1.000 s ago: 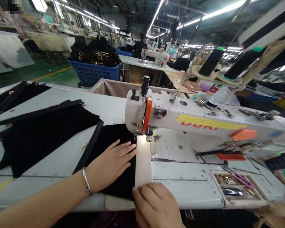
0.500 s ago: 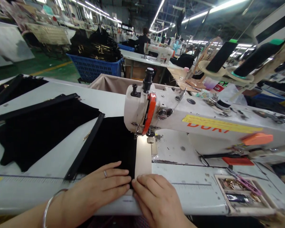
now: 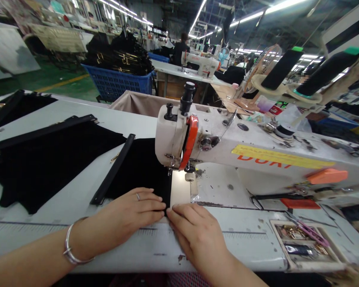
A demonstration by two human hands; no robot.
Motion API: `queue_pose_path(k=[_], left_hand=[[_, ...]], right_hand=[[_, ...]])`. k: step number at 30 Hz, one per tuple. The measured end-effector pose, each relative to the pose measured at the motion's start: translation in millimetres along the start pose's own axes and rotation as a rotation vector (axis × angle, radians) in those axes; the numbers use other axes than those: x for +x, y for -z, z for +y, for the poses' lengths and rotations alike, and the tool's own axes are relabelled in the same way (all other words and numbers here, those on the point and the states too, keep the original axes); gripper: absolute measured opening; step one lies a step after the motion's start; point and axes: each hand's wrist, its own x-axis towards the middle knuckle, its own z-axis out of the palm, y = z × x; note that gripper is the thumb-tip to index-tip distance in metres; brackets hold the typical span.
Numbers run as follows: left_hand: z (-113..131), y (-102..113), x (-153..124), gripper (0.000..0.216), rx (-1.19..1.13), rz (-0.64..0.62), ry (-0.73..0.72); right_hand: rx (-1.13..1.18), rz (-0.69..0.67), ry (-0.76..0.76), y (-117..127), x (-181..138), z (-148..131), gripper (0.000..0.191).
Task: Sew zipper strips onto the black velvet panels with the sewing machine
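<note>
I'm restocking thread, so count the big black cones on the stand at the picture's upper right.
2: the left cone and the right cone, nearer the picture's edge, both green-topped. Any behind them may be hidden.

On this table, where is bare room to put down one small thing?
Bare tabletop shows between the right hand and the parts tray, and between the beige cloth and the black pieces. It is crowded before the sewing machine, where the left hand lies over a black panel.

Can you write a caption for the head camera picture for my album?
Left hand flat on black fabric, right hand at its edge, by a white sewing machine.
</note>
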Motion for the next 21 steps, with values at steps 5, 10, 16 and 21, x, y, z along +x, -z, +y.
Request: queue_pose_path(k=[5, 10, 16, 21], left_hand=[[-24, 8, -1, 0.039, 0.070, -0.020, 0.088], [-50, 16, -8, 0.049, 0.144, -0.026, 0.128], [-31, 12, 1, 0.036, 0.093, 0.013, 0.083], [-17, 2, 2, 0.039, -0.071, 0.054, -0.056]], right_hand=[[-0.009, -0.007, -0.006, -1, 5, 6, 0.031], [-0.041, 0.008, 0.005, 1, 9, 5, 0.030], [-0.019, 0.004, -0.029, -1, 6, 7, 0.030], [-0.027, -0.002, -0.026, 1, 6, 6, 0.031]])
